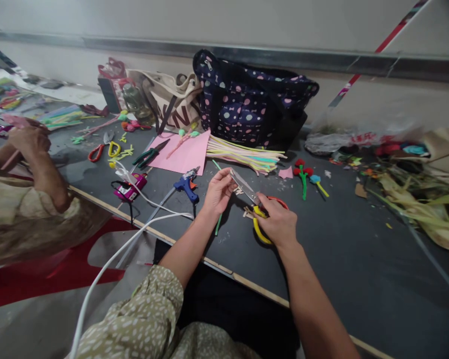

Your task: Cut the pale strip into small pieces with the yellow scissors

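Observation:
My right hand (279,223) grips scissors (261,230) with yellow and red handles; their blades (243,185) point up-left. My left hand (217,192) pinches a small pale piece at the blade tips, and a green stem (218,224) runs down from under it onto the dark table (359,259). Small cut scraps (248,213) lie on the table beside the scissors.
A blue glue gun (187,185) with a white cable and a pink device (130,189) lie left. Pink paper (183,152), pastel pipe cleaners (247,155), small pompom flowers (305,174), a dotted bag (247,104) are behind. Another person's hands (30,144) work at far left. Dried husks (415,199) lie right.

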The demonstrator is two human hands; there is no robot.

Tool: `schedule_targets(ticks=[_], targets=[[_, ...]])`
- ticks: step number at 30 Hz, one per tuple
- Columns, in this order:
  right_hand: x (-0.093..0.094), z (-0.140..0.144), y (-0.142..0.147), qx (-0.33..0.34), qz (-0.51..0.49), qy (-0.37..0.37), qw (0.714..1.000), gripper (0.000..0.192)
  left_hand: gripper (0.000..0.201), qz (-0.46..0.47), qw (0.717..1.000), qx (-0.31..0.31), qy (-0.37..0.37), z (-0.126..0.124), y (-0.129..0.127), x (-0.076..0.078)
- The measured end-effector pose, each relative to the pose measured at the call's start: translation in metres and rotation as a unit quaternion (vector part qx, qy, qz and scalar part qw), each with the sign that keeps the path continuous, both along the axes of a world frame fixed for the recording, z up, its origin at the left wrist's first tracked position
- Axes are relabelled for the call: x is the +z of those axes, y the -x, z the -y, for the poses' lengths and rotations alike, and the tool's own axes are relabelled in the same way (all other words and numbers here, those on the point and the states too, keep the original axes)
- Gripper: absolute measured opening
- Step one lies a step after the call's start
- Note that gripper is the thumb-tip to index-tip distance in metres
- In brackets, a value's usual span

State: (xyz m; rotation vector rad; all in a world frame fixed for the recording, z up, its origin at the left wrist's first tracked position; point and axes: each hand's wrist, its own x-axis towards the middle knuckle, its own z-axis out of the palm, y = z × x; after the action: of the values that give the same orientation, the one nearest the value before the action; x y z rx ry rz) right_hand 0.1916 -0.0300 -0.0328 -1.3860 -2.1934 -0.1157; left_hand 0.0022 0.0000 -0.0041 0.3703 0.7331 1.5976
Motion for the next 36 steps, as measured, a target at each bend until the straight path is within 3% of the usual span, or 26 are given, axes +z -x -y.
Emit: schedule_targets(ticks=[31,36], targets=[[-0.0018,0.0001,0.0035,-0.006,0.018,-0.067,0.998,0.038,0.026,0.023,0.999,0.018,0.017,-0.0001,-0.0037,-0.0019],[-0.002,0.001,0.0044,-0.006,0.004,-0.027,1.0,0.036,0.028,0.031,0.999,0.016,0.007,-0.0004,-0.0033,-0.0026]])
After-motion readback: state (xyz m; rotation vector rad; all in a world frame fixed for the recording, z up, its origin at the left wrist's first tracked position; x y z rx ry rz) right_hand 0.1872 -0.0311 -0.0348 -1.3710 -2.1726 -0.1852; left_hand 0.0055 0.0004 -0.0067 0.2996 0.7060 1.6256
